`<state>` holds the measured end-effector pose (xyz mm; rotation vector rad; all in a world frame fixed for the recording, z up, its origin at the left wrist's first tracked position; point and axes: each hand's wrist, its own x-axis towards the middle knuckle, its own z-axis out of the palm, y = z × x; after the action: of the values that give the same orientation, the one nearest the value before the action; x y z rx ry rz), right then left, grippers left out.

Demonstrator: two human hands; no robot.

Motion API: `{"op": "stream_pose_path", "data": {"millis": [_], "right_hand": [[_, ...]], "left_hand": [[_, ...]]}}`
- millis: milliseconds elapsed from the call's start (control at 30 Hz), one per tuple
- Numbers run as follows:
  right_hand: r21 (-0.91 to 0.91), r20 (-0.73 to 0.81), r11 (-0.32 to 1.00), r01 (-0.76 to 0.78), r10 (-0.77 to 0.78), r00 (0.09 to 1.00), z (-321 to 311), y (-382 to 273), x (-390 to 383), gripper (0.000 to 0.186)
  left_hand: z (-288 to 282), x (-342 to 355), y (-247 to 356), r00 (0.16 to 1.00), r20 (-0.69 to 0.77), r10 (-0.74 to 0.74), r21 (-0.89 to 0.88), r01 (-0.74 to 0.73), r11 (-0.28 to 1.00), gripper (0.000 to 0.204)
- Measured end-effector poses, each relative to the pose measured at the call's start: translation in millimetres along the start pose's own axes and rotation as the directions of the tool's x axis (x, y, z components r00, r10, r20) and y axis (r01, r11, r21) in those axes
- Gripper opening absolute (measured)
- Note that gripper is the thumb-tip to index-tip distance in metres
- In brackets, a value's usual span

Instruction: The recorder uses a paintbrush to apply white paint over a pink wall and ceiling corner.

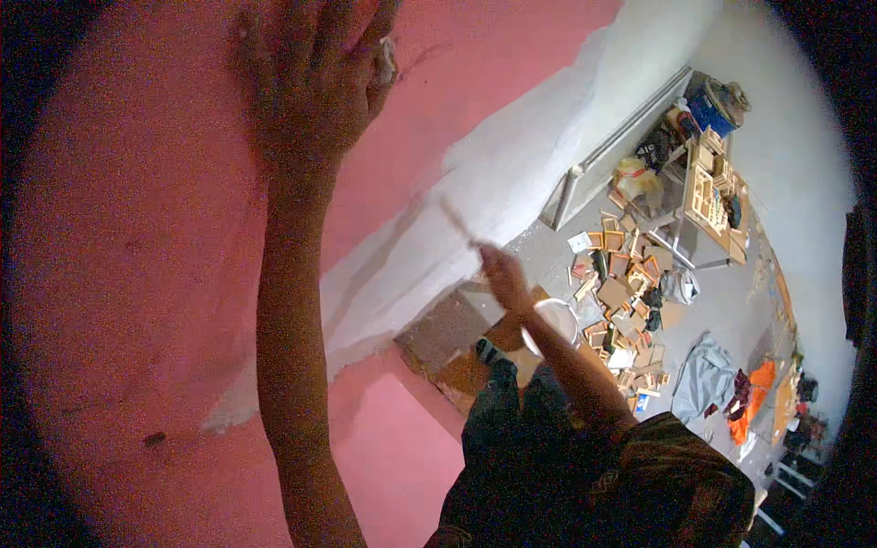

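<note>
My left hand (315, 87) lies raised against the pink wall (174, 274), its fingers stretched out and cut off by the upper edge. A small whitish patch shows beside its thumb; whether it is a held thing or paint is unclear. Lower and to the right, my right hand (505, 281) is closed on the handle of a slim paintbrush (455, 219), blurred by motion. The brush tip points up-left at a white painted band (493, 183), which runs diagonally along the pink. Grey streaks cross the band near the brush.
A white bucket (568, 315) stands below my right forearm, near my feet on a brown surface (448, 333). Many wooden frames and pieces (621, 292) litter the floor. Beyond are a wooden table (708, 215), a blue tub (713, 108), a grey cloth (705, 376) and an orange cloth (754, 402).
</note>
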<state>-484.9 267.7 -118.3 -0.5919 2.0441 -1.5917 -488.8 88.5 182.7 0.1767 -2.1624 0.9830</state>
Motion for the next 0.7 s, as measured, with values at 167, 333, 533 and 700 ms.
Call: {"op": "stream_pose_path", "data": {"millis": [167,333,533,700], "right_hand": [[-0.171,-0.137,0.952,0.253,-0.277,0.951,-39.4,-31.4,57.7,0.037],[-0.276,0.072,0.816,0.508,-0.510,0.857,39.2,-16.5,42.6,0.023],[-0.295,0.320,0.842,0.452,-0.359,0.877,21.9,-12.4,21.5,0.031],[-0.110,-0.037,0.912,0.394,-0.400,0.916,-49.6,-20.0,94.4,0.027]], "left_hand": [[14.3,6.1,-0.3,0.980,-0.198,0.011,-0.038,-0.019,0.999,0.049],[21.1,2.0,-6.8,0.960,-0.277,0.031,-0.016,-0.037,0.999,0.047],[15.7,-1.5,-11.5,0.950,-0.308,0.045,-0.031,-0.057,0.998,0.044],[10.6,-2.4,-10.7,0.976,-0.217,0.004,-0.089,-0.024,0.996,0.043]]}}
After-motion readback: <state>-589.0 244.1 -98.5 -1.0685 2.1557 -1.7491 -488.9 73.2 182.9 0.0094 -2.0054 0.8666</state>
